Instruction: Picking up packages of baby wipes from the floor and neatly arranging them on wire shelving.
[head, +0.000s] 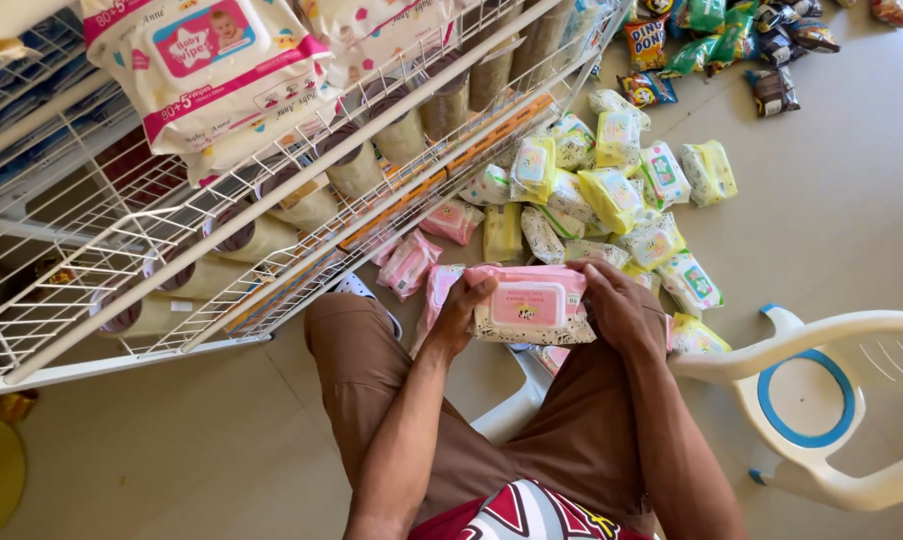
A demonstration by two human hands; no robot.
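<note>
1. Gripping one pink pack of wet wipes (530,305) between both hands, I have it over my lap, near the middle of the view.
2. My left hand (462,312) closes on its left end, thumb on top; my right hand (622,305) wraps the right end, fingers curled over the edge.
3. More pink packs (412,262) lie on the floor just beyond my knees, at the foot of the white wire rack (172,210).
4. Farther off to the right sits a heap of yellow and green packs (612,180), with snack bags (732,40) beyond it.
5. The rack on the left already carries large wipe packs (212,70) up top and rolls (372,150) below; I judge that most packs are unshelved as yet.
6. A white plastic chair (822,390) stands near right.
</note>
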